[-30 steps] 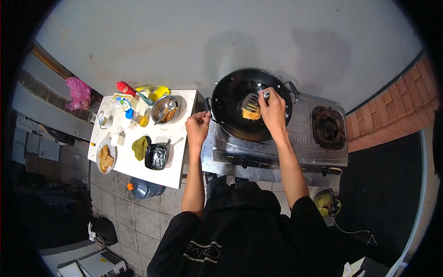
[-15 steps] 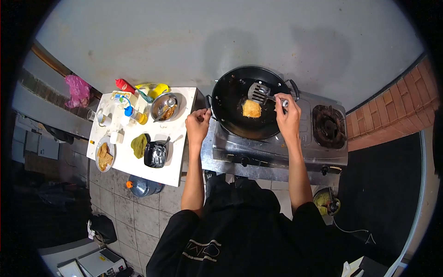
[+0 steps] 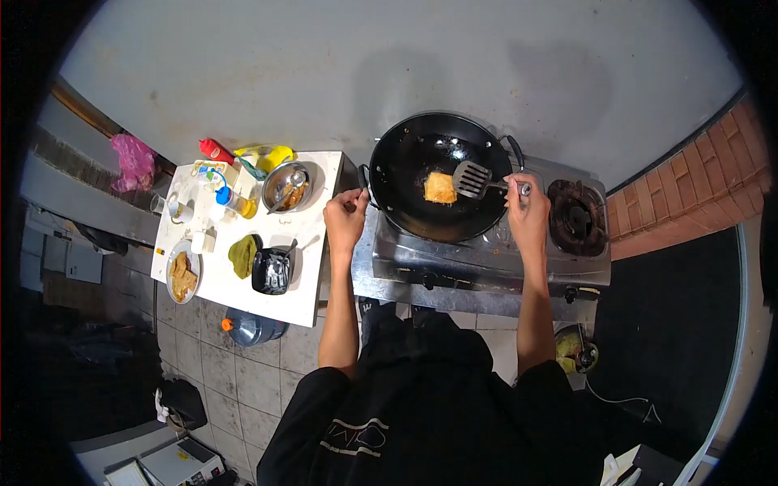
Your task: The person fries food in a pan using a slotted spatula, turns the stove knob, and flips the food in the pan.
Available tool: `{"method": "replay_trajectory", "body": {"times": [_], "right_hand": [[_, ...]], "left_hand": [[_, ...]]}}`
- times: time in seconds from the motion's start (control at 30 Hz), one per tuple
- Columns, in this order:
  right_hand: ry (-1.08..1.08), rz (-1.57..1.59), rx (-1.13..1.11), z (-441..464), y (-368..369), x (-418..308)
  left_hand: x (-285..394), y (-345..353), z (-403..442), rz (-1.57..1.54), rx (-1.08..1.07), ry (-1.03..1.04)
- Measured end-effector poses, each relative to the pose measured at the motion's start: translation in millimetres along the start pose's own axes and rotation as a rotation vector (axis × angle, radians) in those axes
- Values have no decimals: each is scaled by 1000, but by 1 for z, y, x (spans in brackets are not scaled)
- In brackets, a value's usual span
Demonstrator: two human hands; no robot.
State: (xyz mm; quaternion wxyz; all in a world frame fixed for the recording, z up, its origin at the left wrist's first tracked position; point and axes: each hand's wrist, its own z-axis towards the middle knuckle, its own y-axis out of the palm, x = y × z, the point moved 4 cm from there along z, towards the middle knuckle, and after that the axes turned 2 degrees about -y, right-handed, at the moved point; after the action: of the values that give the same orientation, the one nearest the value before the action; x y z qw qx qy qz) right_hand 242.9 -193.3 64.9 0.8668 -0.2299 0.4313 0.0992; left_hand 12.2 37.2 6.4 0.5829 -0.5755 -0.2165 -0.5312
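Observation:
A black two-handled wok [image 3: 405, 194] sits on the left burner of the steel gas stove [image 3: 502, 271]. In it lies a square golden-brown piece of fried food [image 3: 440, 188]. My right hand [image 3: 528, 209] is closed around the handle of a slotted spatula [image 3: 472, 180]. The spatula's blade is inside the wok, at the right edge of the fried piece; I cannot tell whether it reaches under. My left hand [image 3: 347, 219] is closed on the wok's left handle [image 3: 364, 176], fingers pinched at its lower end.
Left of the stove, a white table [image 3: 304, 296] carries a metal bowl with a spoon [image 3: 288, 188], a black square dish [image 3: 271, 271], a green cloth [image 3: 241, 257], an oil bottle [image 3: 237, 202] and a plate of fried pieces [image 3: 182, 275]. A second burner [image 3: 577, 217] is at right.
My right hand and the spatula have moved right and slightly down, from above the fried piece to its right side. My left hand stays at the wok handle.

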Motion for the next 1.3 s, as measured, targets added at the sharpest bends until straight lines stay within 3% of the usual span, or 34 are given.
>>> {"method": "replay_trajectory", "body": {"times": [0.23,0.4,0.6,0.8,1.3], "right_hand": [[-5,-58,-63,-3,8,2],[-184,-185,-31,-1,7,-13],[-49,-104,-109,-4,13,-19],[-143,-181,-98,-3,14,-20],[-140,-96,-75,-1,22,-20]], "left_hand": [[1,0,1,-4,-5,16],[-3,1,0,0,0,8],[-4,1,0,-9,0,-5],[-3,0,0,-8,-3,-7],[-3,0,0,0,-75,-106]]}}
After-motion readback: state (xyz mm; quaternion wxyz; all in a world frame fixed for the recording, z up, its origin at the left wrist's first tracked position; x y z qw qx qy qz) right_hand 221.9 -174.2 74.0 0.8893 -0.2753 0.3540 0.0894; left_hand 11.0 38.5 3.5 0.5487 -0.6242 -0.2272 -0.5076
